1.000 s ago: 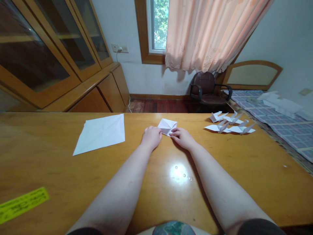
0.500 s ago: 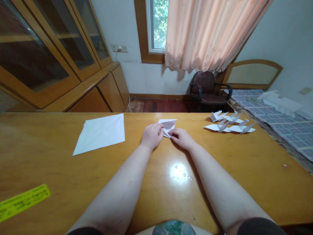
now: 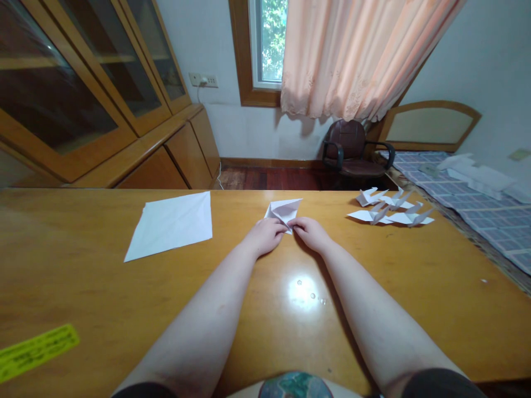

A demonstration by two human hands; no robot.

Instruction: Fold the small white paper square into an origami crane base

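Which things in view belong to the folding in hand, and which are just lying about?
Part of the job:
Left hand and right hand, both touching the folded paper
White sheet, probably
Paper birds, probably earlier pieces

Just about:
Yellow label on the table
Chair
Bed
Cabinet
Curtain

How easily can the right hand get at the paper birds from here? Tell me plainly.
Probably yes: nothing stands between the right hand and the paper birds to its right, though it would likely have to leave the folded paper it touches.
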